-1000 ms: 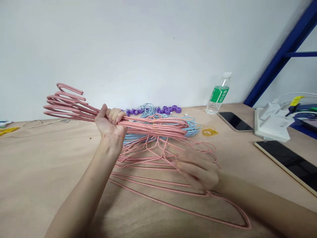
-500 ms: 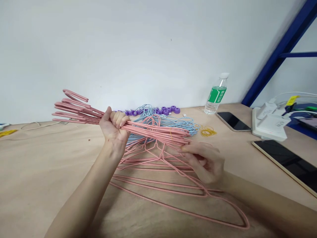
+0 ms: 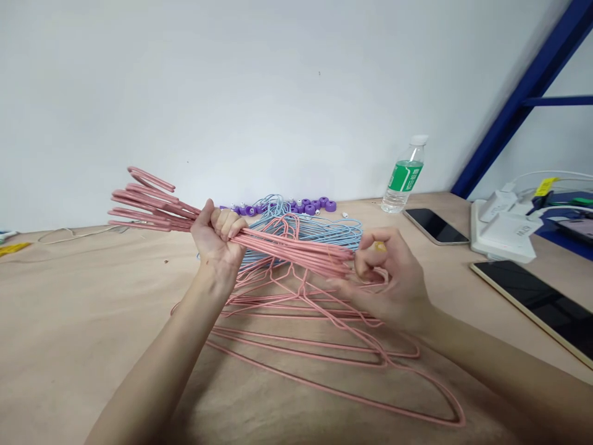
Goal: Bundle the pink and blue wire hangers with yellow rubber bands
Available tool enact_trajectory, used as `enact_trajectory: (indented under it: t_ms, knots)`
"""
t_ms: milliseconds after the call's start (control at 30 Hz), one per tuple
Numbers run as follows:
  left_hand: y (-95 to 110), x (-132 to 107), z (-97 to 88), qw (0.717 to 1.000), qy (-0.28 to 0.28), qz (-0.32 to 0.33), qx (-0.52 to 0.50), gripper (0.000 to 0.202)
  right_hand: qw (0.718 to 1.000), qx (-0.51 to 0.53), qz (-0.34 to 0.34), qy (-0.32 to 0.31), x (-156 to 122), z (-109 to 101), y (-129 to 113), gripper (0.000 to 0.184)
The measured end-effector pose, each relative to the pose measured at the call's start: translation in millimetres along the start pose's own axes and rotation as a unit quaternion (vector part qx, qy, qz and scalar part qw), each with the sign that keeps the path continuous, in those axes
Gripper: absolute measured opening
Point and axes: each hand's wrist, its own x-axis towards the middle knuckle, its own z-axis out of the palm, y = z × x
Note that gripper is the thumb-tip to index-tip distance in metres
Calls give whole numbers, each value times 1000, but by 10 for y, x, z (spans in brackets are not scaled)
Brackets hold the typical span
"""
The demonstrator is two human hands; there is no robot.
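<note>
My left hand (image 3: 217, 244) is closed in a fist round a bundle of pink wire hangers (image 3: 287, 247), held level above the table with their ends fanning out to the left. My right hand (image 3: 388, 279) is at the bundle's right end, its fingers curled and pinching there; what they hold is too small to make out. More loose pink hangers (image 3: 333, 358) lie spread on the table beneath both hands. Behind them sits a pile of light blue hangers (image 3: 319, 232).
Purple rings (image 3: 315, 205) line the wall behind the hangers. A water bottle (image 3: 404, 176), a phone (image 3: 433, 225), a white power strip (image 3: 503, 232) and a dark tablet (image 3: 542, 303) sit to the right. A blue rack frame (image 3: 523, 99) rises at far right.
My right hand rose from the loose hangers on the table to the right end of the held bundle and curled its fingers there. The left hand kept its grip.
</note>
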Motion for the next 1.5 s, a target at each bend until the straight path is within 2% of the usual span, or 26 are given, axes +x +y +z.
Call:
enact_trajectory:
  t_ms: [67, 133, 300, 433, 567, 700, 800, 833, 900, 967, 1067, 1167, 1267, 1367, 1433, 1500]
  knots:
    - [-7, -5, -3, 1000, -4, -3, 7, 48, 999, -24, 22, 20, 3, 11, 27, 45]
    - [-12, -10, -5, 1000, -11, -2, 20, 49, 999, -16, 30, 15, 12, 11, 36, 48]
    - [4, -11, -9, 998, -16, 8, 53, 52, 998, 51, 8, -28, 63, -38, 5, 32]
    - [52, -25, 10, 998, -19, 20, 56, 52, 989, 100, 21, -108, 145, -109, 38, 28]
    - [70, -84, 64, 997, -43, 4, 63, 52, 965, 164, 60, -195, 212, -155, 88, 30]
    - [23, -192, 122, 996, -70, -12, 60, 52, 959, 174, 18, -224, 196, -187, 90, 30]
    - [-21, -277, 149, 997, -64, 3, 42, 52, 926, 244, 27, -286, 123, -216, 103, 39]
    - [-31, -301, 156, 998, -57, 13, 34, 53, 918, 272, 27, -286, 94, -219, 112, 44]
    - [-39, -349, 177, 998, -40, 36, 18, 53, 920, 311, 12, -237, 47, -203, 124, 58]
    - [-32, -402, 218, 999, -17, 49, 2, 53, 927, 340, 18, -156, 33, -151, 106, 67]
    - [4, -505, 325, 999, 24, 39, -14, 52, 918, 387, 76, -44, 104, -33, -1, 65]
    - [63, -609, 436, 997, 69, 27, -12, 50, 889, 444, 105, 32, 235, 53, -154, 63]
    - [104, -680, 453, 995, 79, 59, 14, 49, 850, 516, 96, 45, 306, 55, -275, 50]
    - [68, -755, 326, 986, 90, 114, 81, 43, 825, 558, 88, 26, 263, 10, -327, 35]
    - [3, -834, 189, 976, 121, 114, 140, 33, 825, 557, 87, 29, 206, -13, -330, 29]
    - [-67, -930, 53, 971, 124, 73, 193, 25, 837, 536, 98, 51, 166, -22, -319, 25]
